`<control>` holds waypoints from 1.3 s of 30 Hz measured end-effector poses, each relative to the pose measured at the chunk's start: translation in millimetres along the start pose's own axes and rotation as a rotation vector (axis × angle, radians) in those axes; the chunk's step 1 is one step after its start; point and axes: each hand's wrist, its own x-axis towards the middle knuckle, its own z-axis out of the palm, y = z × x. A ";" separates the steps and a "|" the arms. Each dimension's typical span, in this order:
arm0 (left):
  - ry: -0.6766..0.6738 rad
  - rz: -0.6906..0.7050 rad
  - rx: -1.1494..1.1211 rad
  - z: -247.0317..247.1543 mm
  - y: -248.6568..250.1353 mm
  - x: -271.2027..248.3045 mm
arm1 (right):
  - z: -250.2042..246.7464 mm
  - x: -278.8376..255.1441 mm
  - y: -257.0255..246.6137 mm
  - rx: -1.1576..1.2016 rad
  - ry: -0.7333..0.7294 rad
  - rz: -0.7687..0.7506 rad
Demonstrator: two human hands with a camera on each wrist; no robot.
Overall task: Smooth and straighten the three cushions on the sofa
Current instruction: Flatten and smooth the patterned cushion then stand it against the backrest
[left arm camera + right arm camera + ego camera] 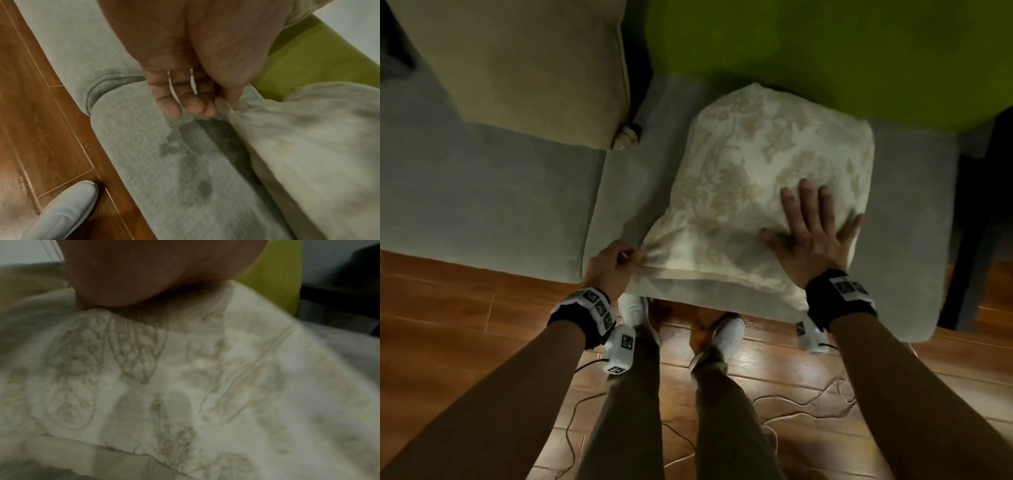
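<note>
A cream cushion with a beige flower pattern (763, 171) lies flat on the grey sofa seat (482, 192). My left hand (616, 258) pinches its near left corner, and the fabric bunches there; the left wrist view shows the cushion (308, 138) pulled taut from my left hand (216, 100). My right hand (811, 226) lies flat on the cushion's near right part, fingers spread. In the right wrist view only the heel of my right hand (156, 272) rests on the cushion (185, 386). A tan cushion (527, 65) leans at the back left and a green cushion (842, 51) at the back right.
The sofa's front edge (164, 162) meets a wooden floor (448, 325) where my feet in white shoes (726, 335) stand. Thin cables (808, 407) trail over the floor. A dark piece of furniture (989, 205) stands beside the sofa's right end.
</note>
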 end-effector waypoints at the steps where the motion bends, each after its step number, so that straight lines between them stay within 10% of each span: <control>1: 0.000 -0.009 0.034 -3.1 -1.0 3.7 | -5.2 -4.9 9.3 0.015 -0.012 0.020; 5: 0.081 0.140 0.084 -31.1 44.1 13.2 | -30.8 -14.0 22.3 0.155 0.130 0.094; 11: 0.120 0.868 0.236 1.8 174.4 12.5 | -31.6 13.3 -51.3 0.190 0.257 0.014; 15: -0.112 0.703 0.598 36.9 130.9 50.7 | 8.3 7.0 -72.5 0.183 0.114 0.113; 19: -0.203 0.825 0.848 9.2 96.9 85.6 | 46.2 -30.2 -46.4 0.181 0.054 0.250; 22: -0.347 0.580 0.544 -16.0 60.6 80.7 | 45.2 -52.7 -59.9 0.254 0.198 0.350; 27: -0.556 0.002 -0.134 -26.4 8.0 47.6 | 40.7 -56.3 -138.1 0.074 0.276 -0.186; 39: -0.495 0.116 0.073 -34.4 -9.9 43.5 | 79.3 -57.6 -174.6 -0.362 -0.337 -0.559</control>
